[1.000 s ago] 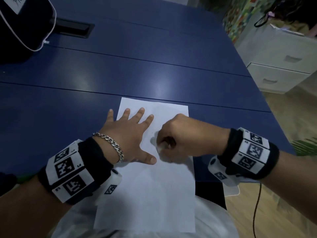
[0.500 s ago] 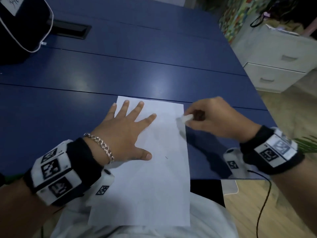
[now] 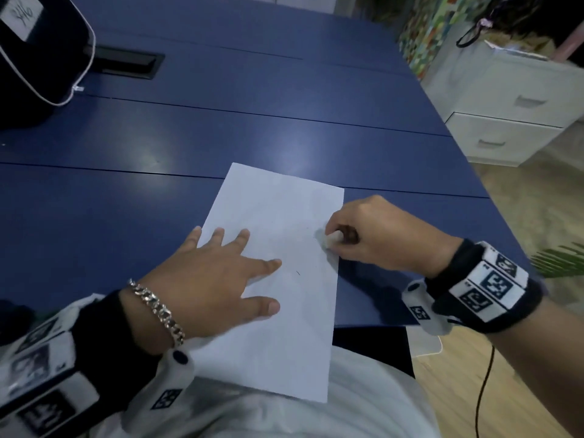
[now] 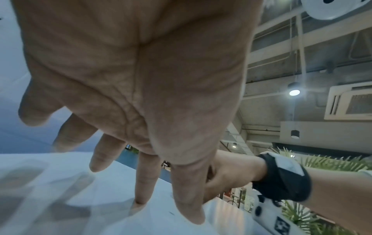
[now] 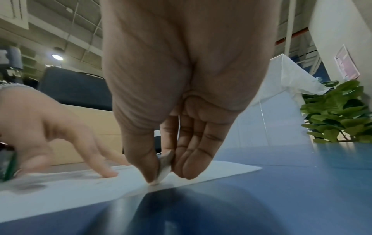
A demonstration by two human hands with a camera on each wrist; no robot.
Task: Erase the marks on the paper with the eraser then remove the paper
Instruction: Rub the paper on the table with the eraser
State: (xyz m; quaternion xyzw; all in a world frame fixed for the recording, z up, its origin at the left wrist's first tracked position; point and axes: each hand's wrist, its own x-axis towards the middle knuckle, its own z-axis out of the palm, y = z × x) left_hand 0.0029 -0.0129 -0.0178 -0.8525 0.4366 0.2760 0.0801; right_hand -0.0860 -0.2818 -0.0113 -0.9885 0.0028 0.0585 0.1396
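Head view first: we're mid-erase here, paper removal not started. The left hand [image 3: 208,279] lies flat with its fingers spread out, pressing the sheet of paper [image 3: 278,327] down on the blue table [image 3: 221,121]. The right hand [image 3: 376,235] is across from it at the sheet's right edge, fingers curled in a pinch around a small white eraser [image 3: 332,240], tip down on the paper. Between the two hands, just past the left index fingertip, there's one short dark mark [image 3: 297,273] left, maybe a fainter one close to the eraser, hard to say.

Left wrist view: mostly palm [image 4: 141,71], fingers straight and splayed, tips on the paper [image 4: 60,182]. The tiny mark [image 4: 172,213] sits right by the fingertips, with the right hand [image 4: 231,171] just beyond.

Right wrist view: best look at the grip. Thumb and fingers of the right hand [image 5: 181,79] squeeze the eraser [image 5: 164,171], and its lower end touches the paper [image 5: 80,187] right near the edge, table [image 5: 261,198] beside it. Left hand [image 5: 50,127] is blurry off to the side.

My guess for next: slide the eraser toward the left hand onto that leftover mark and rub, keeping the sheet pinned so it doesn't crumple. After that, pull the paper away.
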